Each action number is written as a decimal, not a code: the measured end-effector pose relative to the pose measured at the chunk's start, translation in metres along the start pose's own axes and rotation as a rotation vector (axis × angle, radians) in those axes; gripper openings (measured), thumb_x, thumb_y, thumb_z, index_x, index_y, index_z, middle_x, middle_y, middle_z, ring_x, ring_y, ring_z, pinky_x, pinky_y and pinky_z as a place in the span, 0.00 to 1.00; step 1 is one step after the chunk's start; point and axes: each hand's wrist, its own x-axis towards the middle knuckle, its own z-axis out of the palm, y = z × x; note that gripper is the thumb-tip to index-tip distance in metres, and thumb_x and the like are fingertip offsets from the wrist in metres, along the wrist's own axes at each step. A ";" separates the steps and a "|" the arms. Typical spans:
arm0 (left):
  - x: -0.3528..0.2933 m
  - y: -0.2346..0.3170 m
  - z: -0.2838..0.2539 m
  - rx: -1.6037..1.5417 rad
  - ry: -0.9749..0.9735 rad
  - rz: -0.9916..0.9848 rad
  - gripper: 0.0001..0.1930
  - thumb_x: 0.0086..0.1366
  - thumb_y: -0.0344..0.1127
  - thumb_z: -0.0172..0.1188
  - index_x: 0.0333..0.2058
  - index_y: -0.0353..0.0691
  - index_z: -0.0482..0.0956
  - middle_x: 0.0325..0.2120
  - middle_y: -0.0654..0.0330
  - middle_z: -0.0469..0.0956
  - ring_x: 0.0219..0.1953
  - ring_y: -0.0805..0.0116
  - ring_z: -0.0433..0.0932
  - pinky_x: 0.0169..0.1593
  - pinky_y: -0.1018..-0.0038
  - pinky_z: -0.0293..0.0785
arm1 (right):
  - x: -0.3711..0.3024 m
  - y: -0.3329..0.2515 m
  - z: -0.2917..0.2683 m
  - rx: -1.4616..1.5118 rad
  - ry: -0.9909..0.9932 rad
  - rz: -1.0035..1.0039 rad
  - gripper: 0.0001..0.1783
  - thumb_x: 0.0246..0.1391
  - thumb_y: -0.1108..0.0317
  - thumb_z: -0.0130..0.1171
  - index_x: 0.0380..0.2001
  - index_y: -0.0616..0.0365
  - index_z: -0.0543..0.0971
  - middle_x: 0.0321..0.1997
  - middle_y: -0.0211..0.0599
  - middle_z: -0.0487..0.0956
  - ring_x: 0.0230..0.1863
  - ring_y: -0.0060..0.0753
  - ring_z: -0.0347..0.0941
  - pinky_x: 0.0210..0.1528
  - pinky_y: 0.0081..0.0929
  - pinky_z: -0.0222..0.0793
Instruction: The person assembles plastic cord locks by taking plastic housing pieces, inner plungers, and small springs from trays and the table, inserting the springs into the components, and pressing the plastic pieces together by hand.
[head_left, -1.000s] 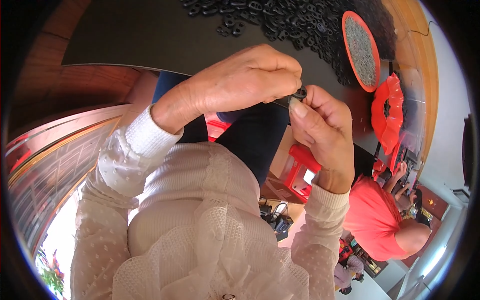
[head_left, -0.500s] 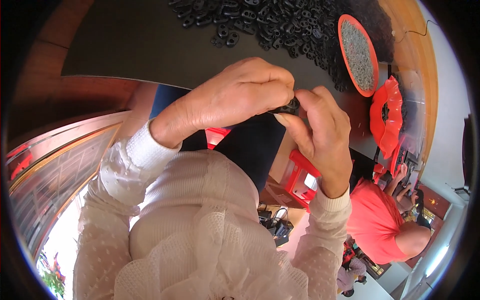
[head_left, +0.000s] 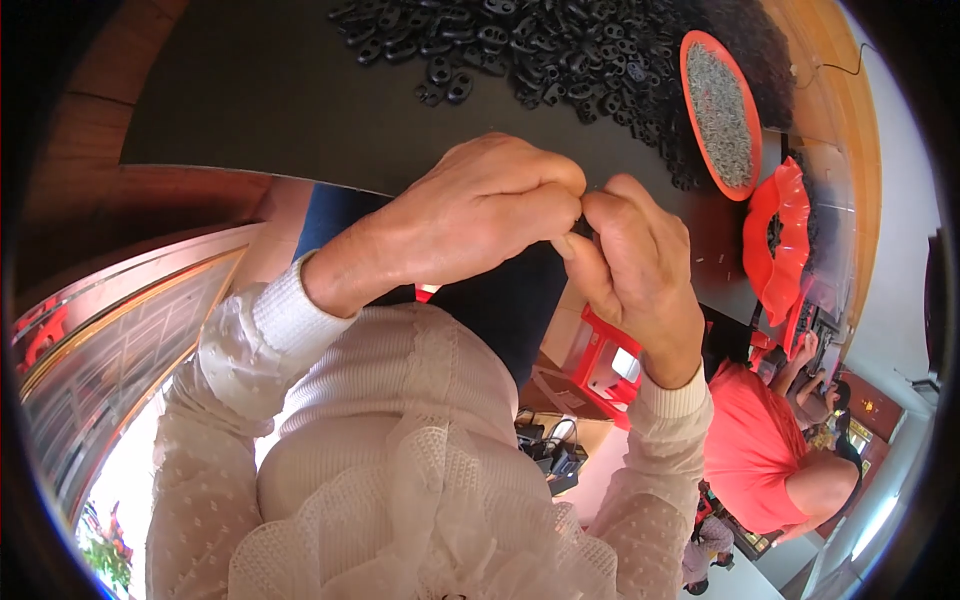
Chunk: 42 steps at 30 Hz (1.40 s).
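My left hand (head_left: pixel 500 205) and my right hand (head_left: pixel 640 255) meet above the near edge of the table, fingertips almost touching. Both are closed in a pinch around one small black plastic cord lock (head_left: pixel 586 229). Only a dark sliver of it shows, as the fingers cover the rest. A heap of similar black cord lock parts (head_left: pixel 530 45), with two holes each, lies on the dark table top (head_left: pixel 270 110) beyond my hands. To the right stands an orange-red dish (head_left: pixel 688 75) full of small grey metal pieces that look like springs.
A red wavy-rimmed bowl (head_left: pixel 790 245) with black parts inside stands at the table's right side. A person in a red shirt (head_left: pixel 750 445) sits to my right. Below are a red plastic stool (head_left: pixel 600 365), a cardboard box (head_left: pixel 555 385) and black chargers with cables (head_left: pixel 560 455).
My fingers have closed further over the cord lock, which showed more plainly between them before. The right hand has turned slightly inward. The heap and dishes lie as before.
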 end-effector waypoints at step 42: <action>0.011 0.015 -0.014 -0.540 -0.277 -0.732 0.18 0.66 0.32 0.52 0.18 0.37 0.60 0.13 0.71 0.54 0.18 0.83 0.50 0.19 0.77 0.47 | -0.115 0.066 -0.148 -0.437 0.391 0.868 0.14 0.61 0.65 0.54 0.43 0.66 0.76 0.29 0.35 0.77 0.30 0.19 0.70 0.35 0.20 0.67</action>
